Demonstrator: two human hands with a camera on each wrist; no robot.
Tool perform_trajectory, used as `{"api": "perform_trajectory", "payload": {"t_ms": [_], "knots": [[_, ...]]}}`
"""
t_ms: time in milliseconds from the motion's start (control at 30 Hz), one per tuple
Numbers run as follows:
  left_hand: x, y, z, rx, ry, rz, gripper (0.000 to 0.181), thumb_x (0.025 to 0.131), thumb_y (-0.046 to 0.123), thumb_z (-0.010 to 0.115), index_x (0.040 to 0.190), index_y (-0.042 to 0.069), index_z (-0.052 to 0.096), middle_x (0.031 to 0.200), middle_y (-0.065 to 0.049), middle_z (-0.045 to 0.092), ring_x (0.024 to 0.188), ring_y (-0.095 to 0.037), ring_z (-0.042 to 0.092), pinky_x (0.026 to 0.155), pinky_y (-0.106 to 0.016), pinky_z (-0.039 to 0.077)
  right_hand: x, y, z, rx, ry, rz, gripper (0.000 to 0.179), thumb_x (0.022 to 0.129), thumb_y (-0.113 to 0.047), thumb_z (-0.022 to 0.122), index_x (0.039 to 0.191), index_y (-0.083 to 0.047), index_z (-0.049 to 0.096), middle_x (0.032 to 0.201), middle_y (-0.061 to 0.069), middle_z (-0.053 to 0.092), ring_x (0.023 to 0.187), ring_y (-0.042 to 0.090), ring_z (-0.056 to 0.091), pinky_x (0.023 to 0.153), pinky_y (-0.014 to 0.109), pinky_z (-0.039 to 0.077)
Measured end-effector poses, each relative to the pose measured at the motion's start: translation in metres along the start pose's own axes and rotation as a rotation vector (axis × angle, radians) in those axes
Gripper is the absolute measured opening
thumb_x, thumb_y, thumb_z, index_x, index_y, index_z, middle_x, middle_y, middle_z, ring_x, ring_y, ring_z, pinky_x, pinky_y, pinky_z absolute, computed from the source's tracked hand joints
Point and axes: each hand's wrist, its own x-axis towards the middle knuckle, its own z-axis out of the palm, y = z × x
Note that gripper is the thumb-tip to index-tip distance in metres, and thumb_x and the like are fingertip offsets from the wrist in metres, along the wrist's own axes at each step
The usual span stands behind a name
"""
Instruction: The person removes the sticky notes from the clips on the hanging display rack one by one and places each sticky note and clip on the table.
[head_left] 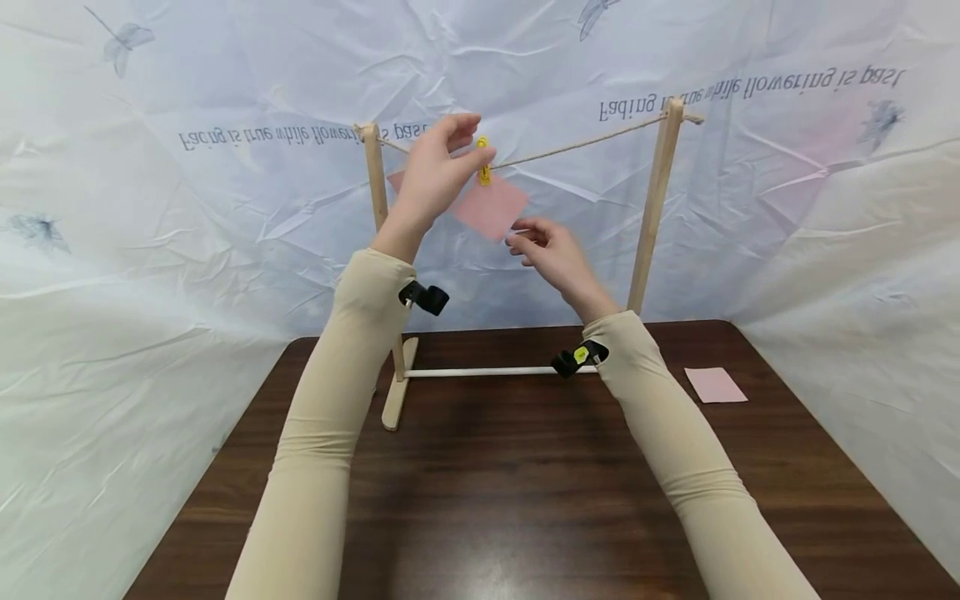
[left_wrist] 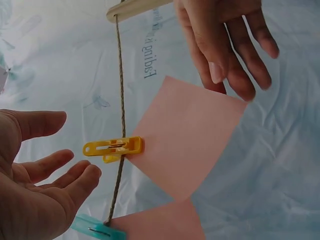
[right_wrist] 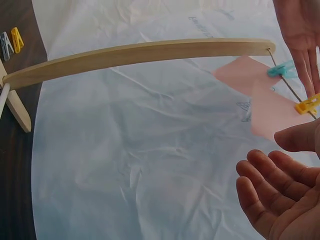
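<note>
A square of pink paper [left_wrist: 187, 135] hangs by one corner from a thin rope [head_left: 570, 152], clipped with a yellow clothespin [left_wrist: 114, 147]. My left hand [head_left: 438, 171] is beside that clothespin, thumb and fingers spread apart, holding nothing. Below and to the right, my right hand [head_left: 551, 254] has its fingertips close to the paper's lower corner, the fingers loosely bent around nothing. A second pink paper [left_wrist: 160, 222] hangs to the left under a teal clothespin [left_wrist: 100, 230]; in the head view my left hand covers most of it.
Two wooden posts [head_left: 654, 208] hold the rope up, with a white rod [head_left: 480, 372] joining them low down. Another pink square [head_left: 716, 385] lies on the dark table [head_left: 510, 500] at right. A yellow clothespin [right_wrist: 17, 40] and a grey one [right_wrist: 7, 46] lie by the stand's foot.
</note>
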Motion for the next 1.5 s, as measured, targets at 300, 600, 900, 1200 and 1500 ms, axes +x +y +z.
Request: {"api": "perform_trajectory", "payload": {"t_ms": [300,600,900,1200,1500], "knots": [[0.017,-0.004,-0.002,-0.033,-0.07,-0.108,0.057,0.099,0.03,0.066,0.15,0.014,0.048,0.149,-0.003,0.05,0.135,-0.01,0.047,0.106,-0.023,0.04,0.004,-0.001,0.011,0.026,-0.004,0.013,0.038,0.102,-0.029,0.062,0.13,-0.003,0.061,0.118,0.013,0.068,0.11,0.03,0.064,0.087,0.037,0.053],[0.015,-0.009,-0.005,-0.11,-0.099,-0.081,0.055,0.096,0.024,0.071,0.146,0.011,0.052,0.143,-0.002,0.056,0.128,-0.012,0.053,0.103,-0.024,0.043,0.001,-0.002,0.012,0.022,0.003,-0.024,0.026,0.103,-0.026,0.061,0.111,-0.002,0.068,0.105,0.015,0.071,0.101,0.028,0.067,0.088,0.046,0.052],[0.009,-0.014,-0.01,-0.147,-0.123,-0.057,0.052,0.096,0.015,0.071,0.145,0.007,0.054,0.141,-0.006,0.056,0.127,-0.015,0.055,0.102,-0.024,0.045,0.0,-0.002,0.013,0.02,0.007,-0.031,0.028,0.103,-0.027,0.06,0.112,-0.001,0.068,0.107,0.015,0.07,0.1,0.025,0.067,0.086,0.04,0.053],[0.009,-0.017,-0.009,-0.168,-0.118,-0.049,0.05,0.096,0.014,0.07,0.143,0.005,0.055,0.136,-0.008,0.06,0.123,-0.015,0.057,0.1,-0.025,0.046,0.0,-0.001,0.014,0.051,0.026,-0.032,0.028,0.103,-0.026,0.061,0.112,0.0,0.068,0.106,0.016,0.07,0.101,0.029,0.067,0.09,0.048,0.052],[0.006,-0.018,-0.007,-0.143,-0.077,-0.013,0.043,0.098,0.015,0.068,0.138,0.003,0.06,0.131,-0.009,0.061,0.12,-0.017,0.059,0.098,-0.026,0.047,0.0,0.0,0.014,0.038,0.024,-0.028,0.027,0.103,-0.025,0.06,0.112,-0.002,0.069,0.106,0.014,0.07,0.098,0.024,0.067,0.085,0.04,0.054]]}}
